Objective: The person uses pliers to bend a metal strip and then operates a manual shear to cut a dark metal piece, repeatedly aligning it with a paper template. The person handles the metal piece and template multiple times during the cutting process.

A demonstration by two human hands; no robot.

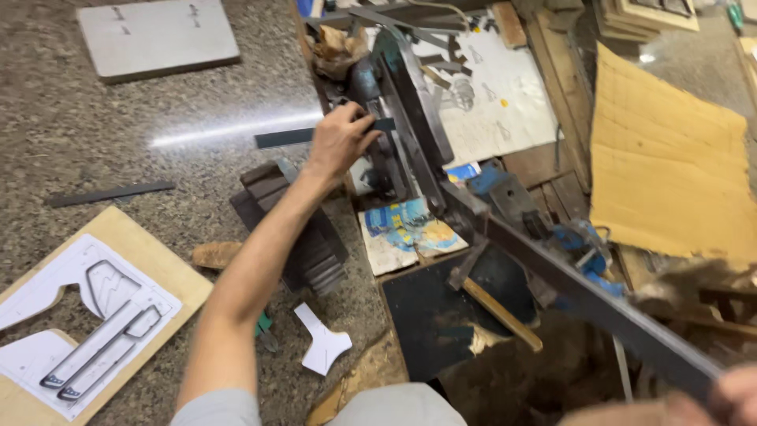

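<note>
Metal strip (315, 136), centre frame: pinched by the left hand (339, 142), fingers closed, and fed into the shear (410, 118). Judged thin, stiff, sharp-edged; best gripped flat, clear of the blade. Lever (599, 308) grasped at lower right by the right hand (737, 394), grip blurred.

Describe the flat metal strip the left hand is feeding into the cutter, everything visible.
The metal strip is a long, thin, flat bar, dark grey, looking like steel. It lies roughly level, running from over the stone floor on the left to the blade of the lever cutter on the right. The left hand grips it near the cutter end, covering its middle; a short length shows again right of the fingers, meeting the blade. Its free left end looks straight and squarely cut.
</note>
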